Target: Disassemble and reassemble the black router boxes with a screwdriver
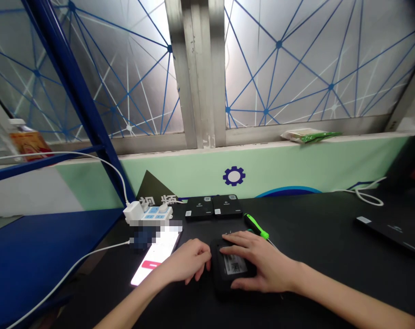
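A small black box [232,269] with a white label on top lies on the black table [323,237] in front of me. My right hand [262,262] rests over its right side, fingers stretched across the top and thumb along the near edge. My left hand [188,262] sits against the box's left edge with its fingers curled down onto the table. A green-handled screwdriver [257,226] lies just beyond my right hand.
A lit phone [155,258] lies left of my left hand, wired to a white power strip [147,213]. Two more black boxes [214,206] sit side by side farther back. A flat black device [392,230] is at the right; a blue rack [39,246] at left.
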Demonstrator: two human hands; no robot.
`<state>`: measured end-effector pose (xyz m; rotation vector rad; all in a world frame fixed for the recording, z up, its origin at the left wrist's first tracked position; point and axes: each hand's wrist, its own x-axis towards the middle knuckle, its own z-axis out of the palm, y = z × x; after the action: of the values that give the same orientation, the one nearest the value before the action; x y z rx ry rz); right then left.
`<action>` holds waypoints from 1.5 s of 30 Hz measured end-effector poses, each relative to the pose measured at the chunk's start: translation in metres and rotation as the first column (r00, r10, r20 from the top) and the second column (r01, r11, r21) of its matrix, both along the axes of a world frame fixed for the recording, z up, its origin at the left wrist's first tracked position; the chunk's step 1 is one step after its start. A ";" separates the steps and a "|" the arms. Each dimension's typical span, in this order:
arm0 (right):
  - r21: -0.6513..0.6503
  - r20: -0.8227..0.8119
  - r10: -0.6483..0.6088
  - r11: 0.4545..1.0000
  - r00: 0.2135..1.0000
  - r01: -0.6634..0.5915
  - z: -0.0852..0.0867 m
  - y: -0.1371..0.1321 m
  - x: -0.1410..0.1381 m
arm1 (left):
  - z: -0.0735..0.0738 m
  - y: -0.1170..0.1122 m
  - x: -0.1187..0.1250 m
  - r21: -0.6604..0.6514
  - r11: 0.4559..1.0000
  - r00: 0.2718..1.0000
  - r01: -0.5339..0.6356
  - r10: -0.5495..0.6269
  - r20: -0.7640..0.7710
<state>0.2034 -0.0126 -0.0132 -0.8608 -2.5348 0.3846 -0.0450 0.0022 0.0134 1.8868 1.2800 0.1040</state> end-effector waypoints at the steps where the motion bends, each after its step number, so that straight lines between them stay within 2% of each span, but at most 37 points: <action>1: 0.002 0.003 -0.002 1.000 1.000 0.002 0.000 0.000 0.000 | -0.001 0.000 0.000 0.007 1.000 1.000 -0.002 0.002 -0.003; 6: 0.015 0.019 -0.010 1.000 1.000 0.009 -0.001 -0.002 0.000 | -0.006 0.001 -0.001 0.061 0.998 0.999 -0.022 0.025 -0.043; 12: 0.023 0.047 -0.004 1.000 0.999 0.003 -0.001 -0.006 0.000 | 0.002 -0.001 -0.002 0.191 0.979 0.988 -0.068 0.093 -0.123; 16: 0.016 0.067 0.001 1.000 0.998 -0.002 -0.001 -0.007 0.001 | 0.004 -0.003 0.000 0.245 0.968 0.983 -0.056 0.096 -0.156; 30: 0.015 0.067 0.008 1.000 0.998 -0.009 -0.002 -0.008 0.001 | 0.000 -0.002 0.002 0.406 0.914 0.965 0.021 0.088 -0.248; 37: -0.001 0.061 0.001 1.000 0.998 -0.001 0.003 -0.010 0.001 | -0.001 -0.004 0.002 0.447 0.894 0.961 0.028 0.099 -0.258; 42: 0.105 -0.003 -0.072 0.992 0.997 0.072 0.012 0.000 0.011 | 0.001 -0.006 0.003 0.459 0.888 0.963 0.025 0.101 -0.249; 45: 0.214 -0.057 -0.196 0.955 0.979 0.204 0.018 0.010 0.021 | 0.001 -0.006 0.003 0.465 0.885 0.965 0.020 0.104 -0.239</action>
<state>0.2248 -0.0029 0.0049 -1.0015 -2.3734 0.0540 -0.0417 -0.0035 0.0142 2.3406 1.5798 0.2092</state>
